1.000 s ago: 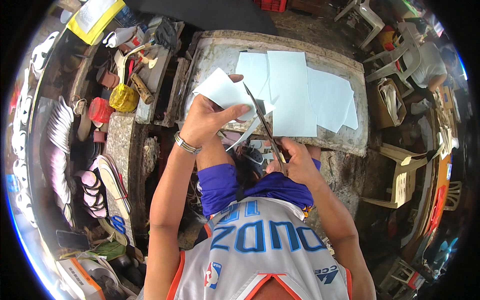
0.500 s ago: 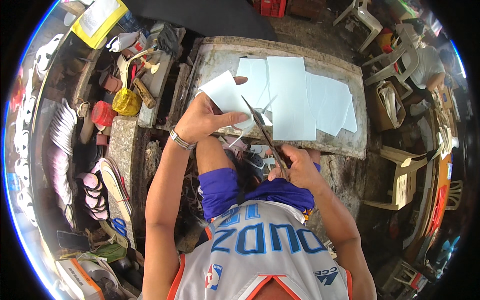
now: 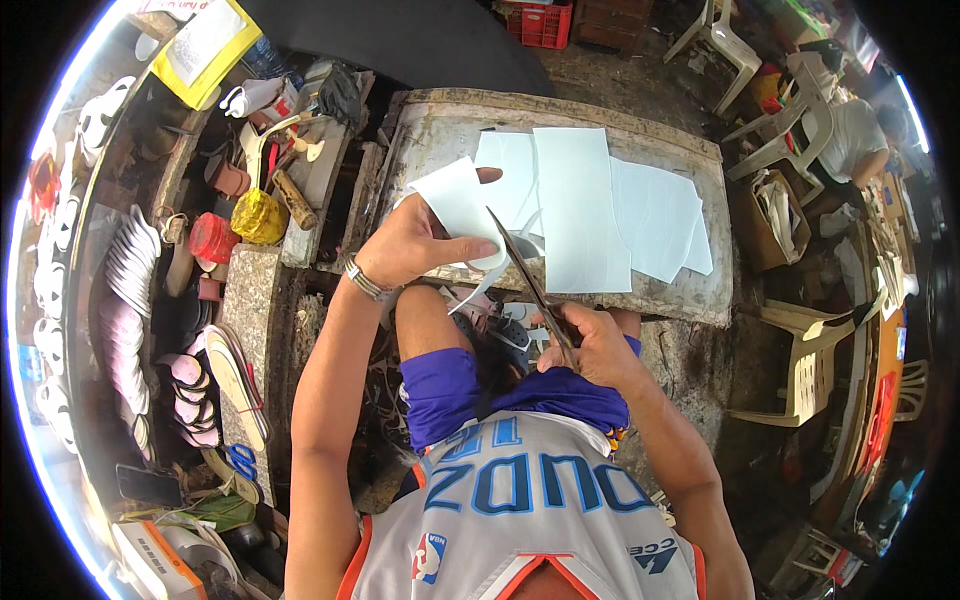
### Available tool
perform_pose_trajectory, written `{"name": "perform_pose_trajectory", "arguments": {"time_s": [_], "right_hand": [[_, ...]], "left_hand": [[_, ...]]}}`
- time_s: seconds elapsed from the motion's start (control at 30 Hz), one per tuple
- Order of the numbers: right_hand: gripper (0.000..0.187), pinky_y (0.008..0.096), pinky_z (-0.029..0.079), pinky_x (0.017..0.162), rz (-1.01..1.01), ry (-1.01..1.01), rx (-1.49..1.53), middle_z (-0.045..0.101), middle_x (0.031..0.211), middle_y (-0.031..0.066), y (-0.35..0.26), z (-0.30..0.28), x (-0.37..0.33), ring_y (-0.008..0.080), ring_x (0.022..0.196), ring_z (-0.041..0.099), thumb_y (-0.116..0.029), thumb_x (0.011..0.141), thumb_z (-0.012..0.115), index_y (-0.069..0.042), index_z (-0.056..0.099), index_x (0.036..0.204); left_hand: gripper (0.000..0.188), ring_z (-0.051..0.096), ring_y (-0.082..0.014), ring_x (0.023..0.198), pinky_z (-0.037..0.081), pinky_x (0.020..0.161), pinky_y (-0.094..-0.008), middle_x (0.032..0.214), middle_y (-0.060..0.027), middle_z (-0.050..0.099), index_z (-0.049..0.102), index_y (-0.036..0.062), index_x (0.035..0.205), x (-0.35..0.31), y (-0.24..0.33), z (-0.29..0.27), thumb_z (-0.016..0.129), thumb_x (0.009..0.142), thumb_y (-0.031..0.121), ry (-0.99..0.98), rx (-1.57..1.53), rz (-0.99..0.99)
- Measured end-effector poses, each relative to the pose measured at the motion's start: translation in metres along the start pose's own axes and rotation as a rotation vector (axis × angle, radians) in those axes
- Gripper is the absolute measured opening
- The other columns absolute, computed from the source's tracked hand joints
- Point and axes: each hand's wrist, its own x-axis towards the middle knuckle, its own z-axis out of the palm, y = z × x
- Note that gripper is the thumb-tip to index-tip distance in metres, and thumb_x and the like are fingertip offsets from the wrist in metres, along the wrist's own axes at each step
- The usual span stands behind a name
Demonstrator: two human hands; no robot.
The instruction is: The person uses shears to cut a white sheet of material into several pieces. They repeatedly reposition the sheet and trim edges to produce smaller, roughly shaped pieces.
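My left hand (image 3: 405, 240) grips a curled white sheet piece (image 3: 452, 195), thumb on its near side, above the table's near left part. A narrow cut strip (image 3: 480, 288) hangs below the piece. In my right hand (image 3: 590, 345) is a pair of long dark scissors (image 3: 528, 268), closed around the handles, with the blades pointing up and left to the edge of the piece. Behind them a white rectangular sheet (image 3: 572, 205) lies on the table, with curved-edge white pieces (image 3: 660, 215) to its right and more at its left.
The worn low table (image 3: 440, 110) stands before my knees. At left, a bench holds a yellow-wrapped can (image 3: 258, 215), a red-wrapped can (image 3: 212, 238), and sandals (image 3: 238, 385); stacked soles (image 3: 125, 300) line a shelf. Plastic chairs (image 3: 795, 360), a cardboard box (image 3: 780, 215) and another person (image 3: 850, 140) are at right.
The view has tilted slightly, so the scene sits a little lower. The white piece in my left hand has turned slightly, and the strip hangs lower beside the scissors.
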Motion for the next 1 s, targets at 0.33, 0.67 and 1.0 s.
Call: {"name": "perform_pose_trajectory", "arguments": {"time_s": [0.33, 0.67, 1.0], "right_hand": [[0.061, 0.0285, 0.054, 0.076, -0.006, 0.011, 0.109, 0.070, 0.085, 0.0038, 0.003, 0.002, -0.003, 0.0088, 0.081, 0.063, -0.034, 0.076, 0.097, -0.001, 0.071, 0.121], [0.065, 0.0262, 0.051, 0.066, -0.016, 0.035, 0.156, 0.065, 0.082, -0.0006, 0.013, 0.015, -0.005, 0.0067, 0.074, 0.062, -0.040, 0.078, 0.095, -0.002, 0.070, 0.124], [0.069, 0.0234, 0.045, 0.067, -0.029, 0.028, 0.333, 0.059, 0.085, -0.0038, 0.012, 0.023, 0.008, 0.0059, 0.076, 0.054, -0.046, 0.079, 0.094, -0.004, 0.069, 0.128]], "left_hand": [[0.078, 0.066, -0.0107, 0.104, 0.054, 0.094, -0.0298, 0.117, -0.0044, 0.073, 0.053, 0.0029, 0.153, 0.005, -0.005, -0.006, 0.088, 0.084, 0.007, -0.042, 0.030, -0.005], [0.040, 0.074, -0.0147, 0.096, 0.062, 0.078, -0.0307, 0.114, -0.0086, 0.075, 0.064, 0.0014, 0.132, 0.014, -0.020, -0.014, 0.076, 0.095, 0.006, 0.237, -0.285, -0.025], [0.037, 0.073, -0.0126, 0.094, 0.060, 0.081, -0.0301, 0.113, -0.0051, 0.075, 0.066, 0.0020, 0.130, 0.006, -0.015, 0.002, 0.077, 0.095, 0.004, 0.193, -0.138, -0.012]]}}
